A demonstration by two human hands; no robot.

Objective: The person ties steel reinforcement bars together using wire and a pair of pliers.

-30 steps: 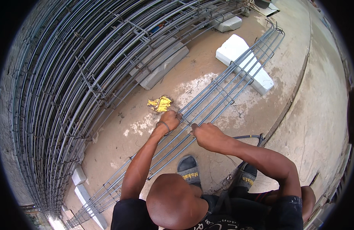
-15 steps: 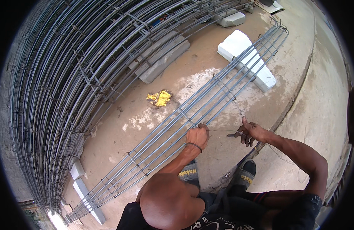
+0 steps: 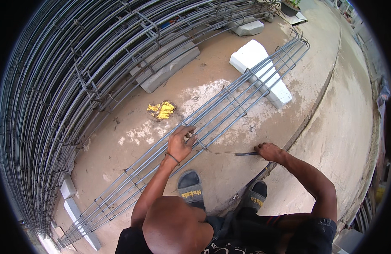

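A long rebar cage (image 3: pixel 216 116) lies diagonally across the ground, its stirrups (image 3: pixel 235 100) joining several ribbed bars. My left hand (image 3: pixel 180 144), with a dark band on the wrist, is over the cage's middle. Its thumb and fingers are curved with a gap between them, and nothing shows in the grasp. To the right, my right hand (image 3: pixel 269 151) is closed round a thin dark rod-like tool (image 3: pixel 246 153), whose exact kind I cannot make out. A thin tie wire (image 3: pixel 221 152) stretches from the near side of the cage toward that tool.
White blocks (image 3: pixel 282 96) (image 3: pixel 83 226) support the cage near both ends. Stacked rebar cages (image 3: pixel 56 106) fill the left side, resting on concrete blocks (image 3: pixel 168 63). A yellow glove (image 3: pixel 161 110) lies between. My sandalled feet (image 3: pixel 190 186) stand beside the cage; a potted plant (image 3: pixel 290 8) is far off.
My left hand has moved from the near bar farther over the cage, its fingers opening. My right hand has turned and closed round the dark tool. The view has shifted slightly.
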